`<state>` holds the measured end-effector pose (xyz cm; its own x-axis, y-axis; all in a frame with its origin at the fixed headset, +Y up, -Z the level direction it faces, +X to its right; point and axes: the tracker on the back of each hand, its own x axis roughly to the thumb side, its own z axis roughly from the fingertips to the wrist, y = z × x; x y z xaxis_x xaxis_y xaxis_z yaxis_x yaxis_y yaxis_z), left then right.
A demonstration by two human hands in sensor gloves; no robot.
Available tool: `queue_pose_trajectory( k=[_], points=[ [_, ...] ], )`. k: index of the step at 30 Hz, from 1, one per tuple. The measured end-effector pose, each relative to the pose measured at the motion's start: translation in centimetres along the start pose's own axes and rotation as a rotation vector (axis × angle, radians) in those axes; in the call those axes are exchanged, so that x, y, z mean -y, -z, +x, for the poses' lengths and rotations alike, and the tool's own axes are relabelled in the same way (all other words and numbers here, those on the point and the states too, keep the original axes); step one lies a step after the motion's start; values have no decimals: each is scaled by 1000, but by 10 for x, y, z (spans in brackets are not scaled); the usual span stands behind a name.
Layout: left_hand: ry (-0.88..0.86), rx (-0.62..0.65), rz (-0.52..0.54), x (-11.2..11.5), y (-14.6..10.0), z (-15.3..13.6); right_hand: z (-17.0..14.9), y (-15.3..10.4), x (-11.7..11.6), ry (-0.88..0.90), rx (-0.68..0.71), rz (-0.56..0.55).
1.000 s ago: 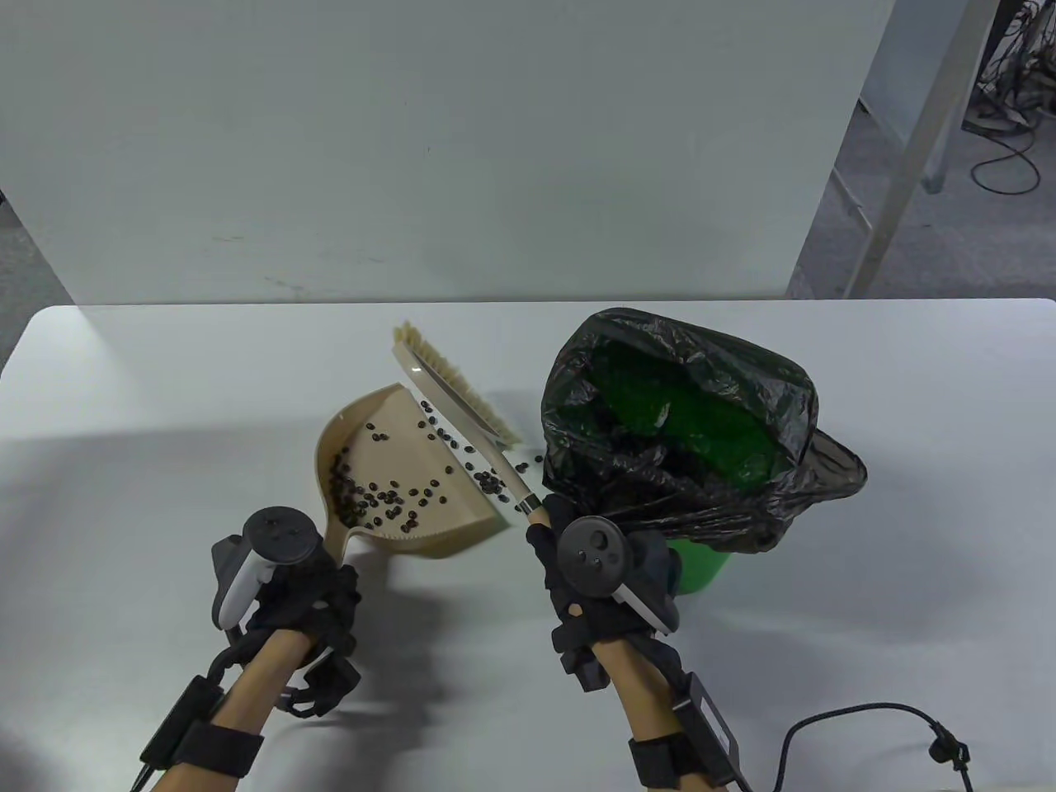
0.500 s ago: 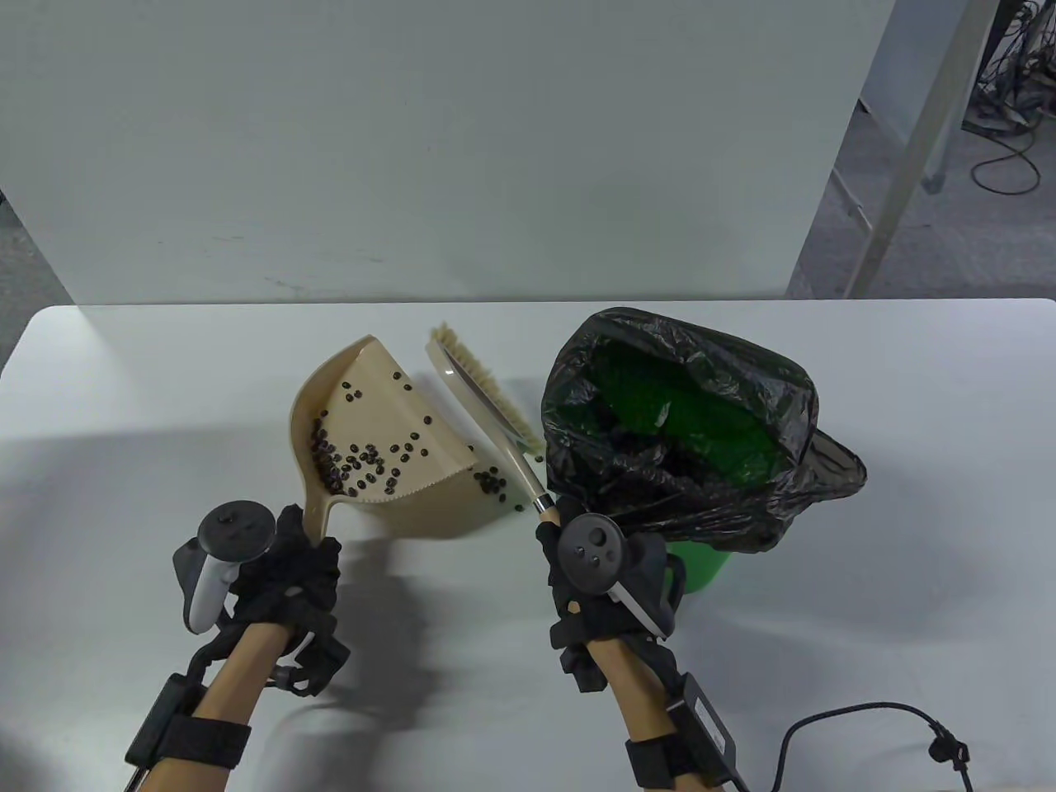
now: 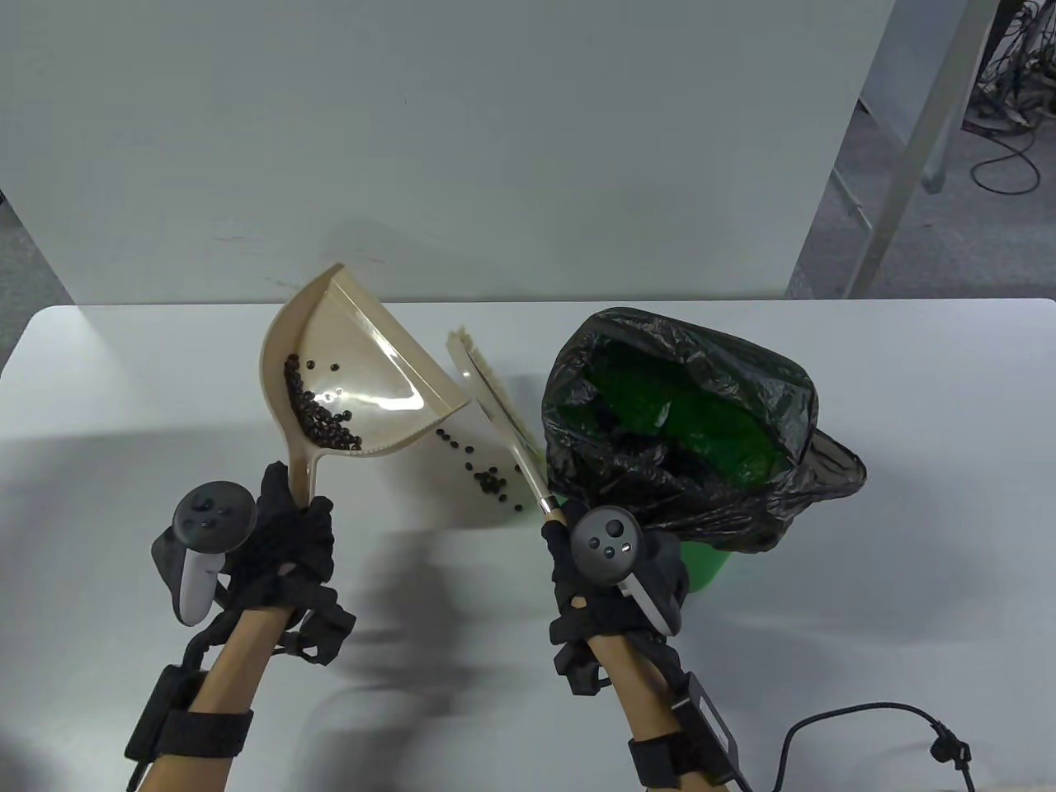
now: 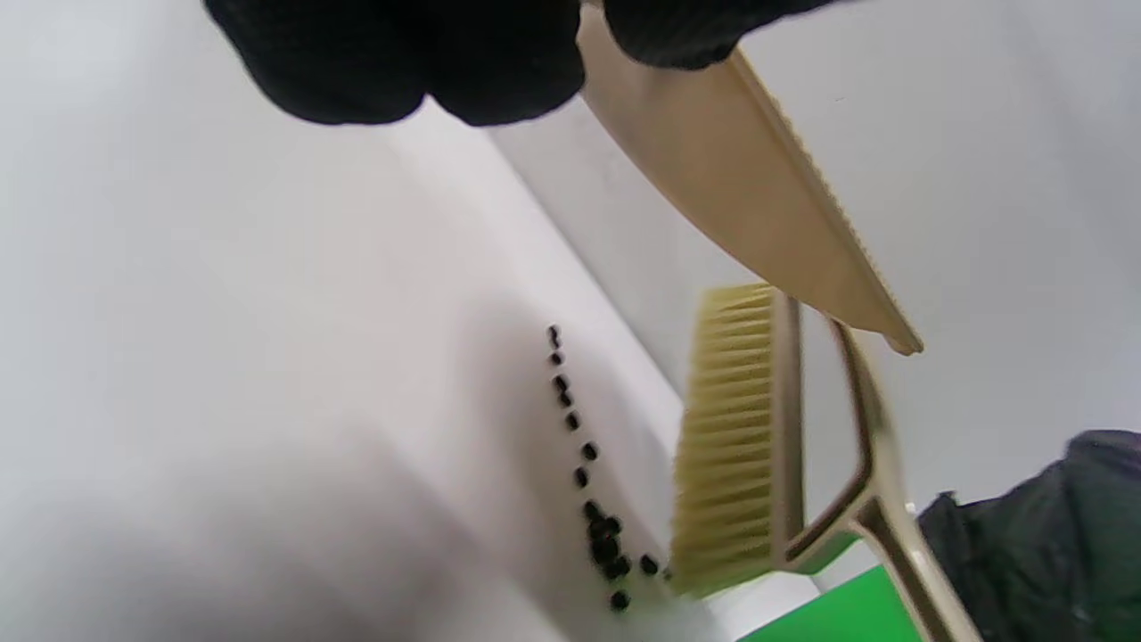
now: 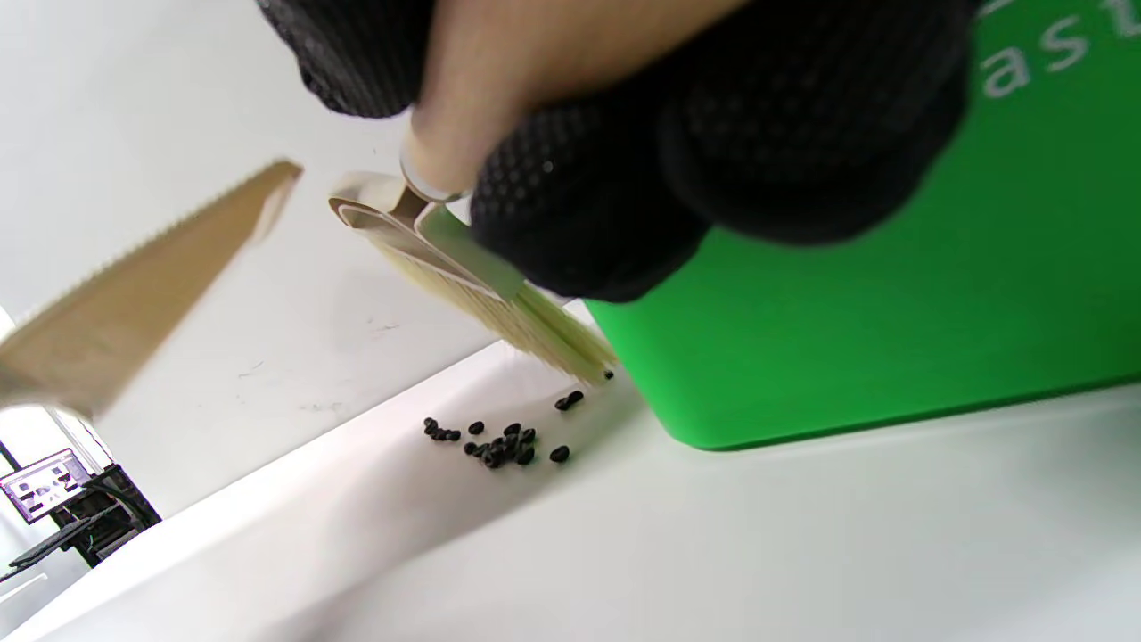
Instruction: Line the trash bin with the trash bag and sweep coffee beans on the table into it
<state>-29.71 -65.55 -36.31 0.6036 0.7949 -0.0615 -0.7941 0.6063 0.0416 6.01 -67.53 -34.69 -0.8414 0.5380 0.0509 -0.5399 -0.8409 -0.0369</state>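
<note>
Fingers grip dustpan, brush.

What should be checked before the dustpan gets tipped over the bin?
1. Left hand has a grip on the dustpan handle: ok.
2. Beans in pan pooled at its back wall, away from the lip: ok.
3. Bag lining the bin, mouth open: ok.
4. Pan over the bag mouth: not ok, it is lifted to the bag's left.
5. Table swept: not ok, beans lie beside the brush.
6. Right hand holds the brush clear of the bag mouth: ok.
</note>
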Motion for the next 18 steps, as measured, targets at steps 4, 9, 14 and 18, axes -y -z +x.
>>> queue_pose_trajectory(
  k=[4, 9, 14, 18],
  points=[
    [44, 109, 62, -5, -6, 40, 0, 0, -1, 2, -7, 2],
    [96, 248, 62, 0, -15, 103, 0, -2, -3, -9, -7, 8],
    [236, 364, 56, 16, -21, 160, -1, -2, -3, -8, -10, 12],
    [391, 422, 89, 32, -21, 190, -1, -2, -3, -16, -5, 15]
  ],
)
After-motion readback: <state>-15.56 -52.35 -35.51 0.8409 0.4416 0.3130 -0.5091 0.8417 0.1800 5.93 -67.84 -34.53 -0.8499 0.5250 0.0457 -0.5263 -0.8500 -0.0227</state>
